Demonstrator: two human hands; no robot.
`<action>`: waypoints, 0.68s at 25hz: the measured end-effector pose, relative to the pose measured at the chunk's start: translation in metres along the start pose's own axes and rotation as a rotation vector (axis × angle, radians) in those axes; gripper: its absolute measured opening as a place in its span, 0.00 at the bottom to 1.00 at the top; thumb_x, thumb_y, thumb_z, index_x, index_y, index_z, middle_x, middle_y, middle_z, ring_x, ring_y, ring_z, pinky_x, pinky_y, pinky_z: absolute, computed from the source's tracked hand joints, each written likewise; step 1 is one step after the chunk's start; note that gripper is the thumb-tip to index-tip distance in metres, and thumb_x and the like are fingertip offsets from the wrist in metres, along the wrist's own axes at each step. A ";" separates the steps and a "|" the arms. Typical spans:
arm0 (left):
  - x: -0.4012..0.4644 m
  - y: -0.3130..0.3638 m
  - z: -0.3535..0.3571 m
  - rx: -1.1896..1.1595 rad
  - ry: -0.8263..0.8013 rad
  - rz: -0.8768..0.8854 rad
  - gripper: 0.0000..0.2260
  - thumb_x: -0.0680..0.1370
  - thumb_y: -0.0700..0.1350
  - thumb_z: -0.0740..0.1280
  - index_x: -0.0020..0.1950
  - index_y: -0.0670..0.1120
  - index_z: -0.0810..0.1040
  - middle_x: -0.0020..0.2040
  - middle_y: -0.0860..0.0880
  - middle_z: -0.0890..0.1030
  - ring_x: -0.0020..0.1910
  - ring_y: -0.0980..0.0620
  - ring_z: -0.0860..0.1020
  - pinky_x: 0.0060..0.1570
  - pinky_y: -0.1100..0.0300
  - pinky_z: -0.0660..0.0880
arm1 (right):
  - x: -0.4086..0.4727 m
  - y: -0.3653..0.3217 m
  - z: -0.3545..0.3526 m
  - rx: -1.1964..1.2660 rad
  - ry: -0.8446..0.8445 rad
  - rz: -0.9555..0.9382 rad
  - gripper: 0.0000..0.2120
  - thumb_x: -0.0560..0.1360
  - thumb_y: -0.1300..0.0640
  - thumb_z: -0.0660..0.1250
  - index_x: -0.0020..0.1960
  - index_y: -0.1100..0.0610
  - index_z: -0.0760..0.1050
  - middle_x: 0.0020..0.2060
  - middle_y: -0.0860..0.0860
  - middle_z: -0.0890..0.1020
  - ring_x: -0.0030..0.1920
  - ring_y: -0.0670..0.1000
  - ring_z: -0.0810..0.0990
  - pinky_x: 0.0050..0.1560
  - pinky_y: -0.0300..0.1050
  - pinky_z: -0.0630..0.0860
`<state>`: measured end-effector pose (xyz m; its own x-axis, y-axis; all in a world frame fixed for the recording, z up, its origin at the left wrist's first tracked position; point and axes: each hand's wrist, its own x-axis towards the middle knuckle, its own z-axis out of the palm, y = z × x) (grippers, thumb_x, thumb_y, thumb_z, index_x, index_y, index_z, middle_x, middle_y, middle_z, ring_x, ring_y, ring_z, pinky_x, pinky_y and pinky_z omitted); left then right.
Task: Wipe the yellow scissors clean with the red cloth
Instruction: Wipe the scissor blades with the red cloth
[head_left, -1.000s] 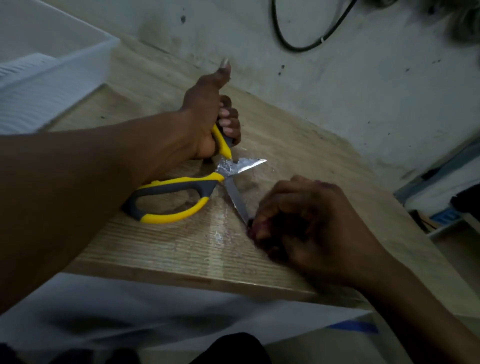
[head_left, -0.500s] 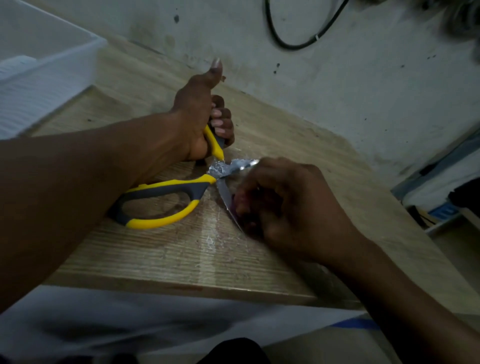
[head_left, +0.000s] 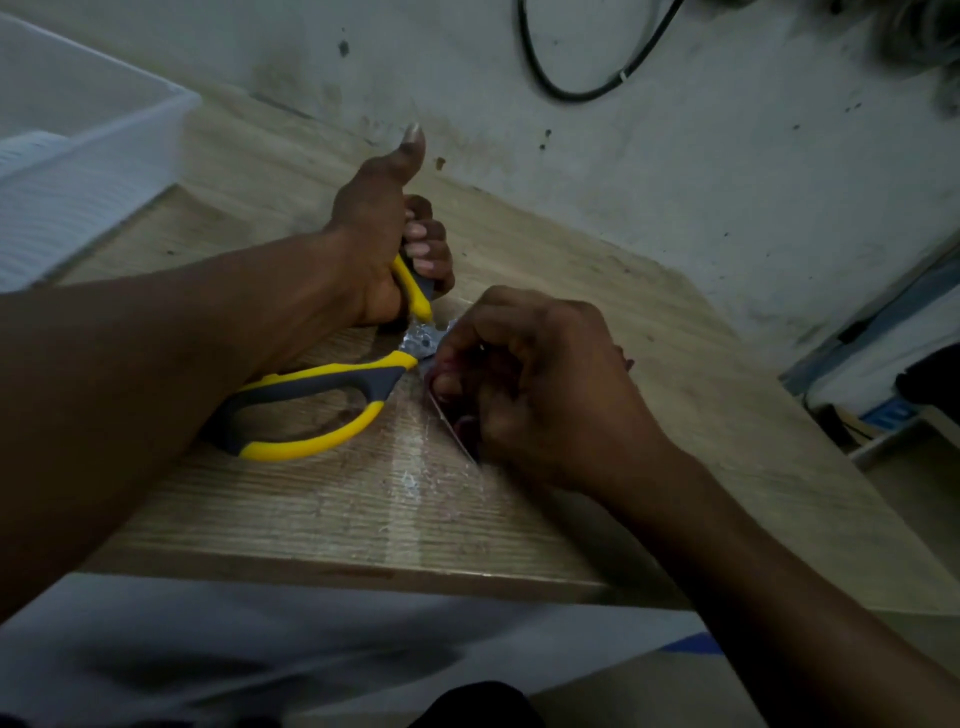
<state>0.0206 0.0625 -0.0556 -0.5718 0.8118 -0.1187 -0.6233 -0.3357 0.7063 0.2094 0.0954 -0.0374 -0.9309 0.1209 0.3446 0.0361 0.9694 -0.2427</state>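
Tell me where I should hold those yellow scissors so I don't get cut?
Probably by the free handle loop of the yellow scissors, coming from the near left. It is padded and lies flat on the table. The blades point toward the right hand; the left hand already grips the other handle.

The right hand hides most of the cloth and one blade of the scissors, while the left hand covers the far handle.
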 end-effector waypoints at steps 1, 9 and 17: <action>0.000 0.000 0.000 0.000 -0.001 -0.002 0.30 0.78 0.67 0.65 0.29 0.49 0.56 0.22 0.51 0.57 0.19 0.52 0.57 0.25 0.64 0.56 | -0.004 0.003 -0.002 -0.008 -0.015 -0.005 0.10 0.66 0.60 0.71 0.45 0.50 0.85 0.43 0.45 0.84 0.45 0.50 0.82 0.42 0.53 0.81; -0.003 0.001 0.003 -0.009 0.011 -0.009 0.30 0.78 0.68 0.65 0.30 0.49 0.56 0.21 0.51 0.57 0.19 0.53 0.57 0.22 0.65 0.57 | 0.005 -0.004 0.002 0.027 0.043 0.054 0.09 0.66 0.60 0.72 0.43 0.49 0.85 0.40 0.44 0.85 0.41 0.47 0.83 0.41 0.53 0.82; -0.001 0.001 0.001 -0.025 0.017 -0.002 0.30 0.77 0.68 0.66 0.29 0.49 0.57 0.22 0.50 0.57 0.19 0.52 0.57 0.22 0.66 0.56 | 0.006 -0.009 -0.008 -0.002 -0.023 0.050 0.08 0.66 0.53 0.73 0.44 0.47 0.87 0.41 0.43 0.86 0.41 0.45 0.83 0.41 0.51 0.82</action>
<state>0.0210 0.0622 -0.0539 -0.5790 0.8045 -0.1322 -0.6377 -0.3458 0.6883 0.2063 0.0889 -0.0258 -0.9362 0.1638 0.3109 0.0830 0.9627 -0.2574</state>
